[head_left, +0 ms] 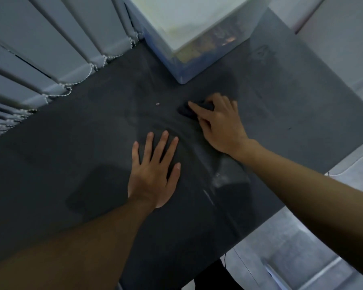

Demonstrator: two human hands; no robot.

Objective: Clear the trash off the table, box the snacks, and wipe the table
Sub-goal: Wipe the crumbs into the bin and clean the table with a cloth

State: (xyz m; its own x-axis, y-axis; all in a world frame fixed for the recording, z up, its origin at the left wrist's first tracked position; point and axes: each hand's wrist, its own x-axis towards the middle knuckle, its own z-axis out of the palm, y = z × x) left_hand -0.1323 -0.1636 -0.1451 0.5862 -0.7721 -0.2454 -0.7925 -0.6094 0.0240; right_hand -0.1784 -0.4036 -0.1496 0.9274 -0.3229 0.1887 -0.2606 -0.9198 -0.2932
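My right hand [218, 124] presses down on a dark cloth [186, 110] on the dark grey table [82, 147], fingers curled over it near the table's middle. Faint curved wet streaks run across the surface below the cloth. My left hand [155, 170] lies flat on the table with fingers spread, holding nothing, a little nearer to me than the cloth. A translucent storage box with a white lid [197, 38] stands at the far side; colourful snack packs show dimly through its wall. A tiny pale crumb [157, 104] lies left of the cloth.
Vertical blinds with bead chains [50, 59] hang along the table's left edge. The table's right edge drops to a pale tiled floor [302, 258]. A white cable [348, 166] trails on the floor at the right.
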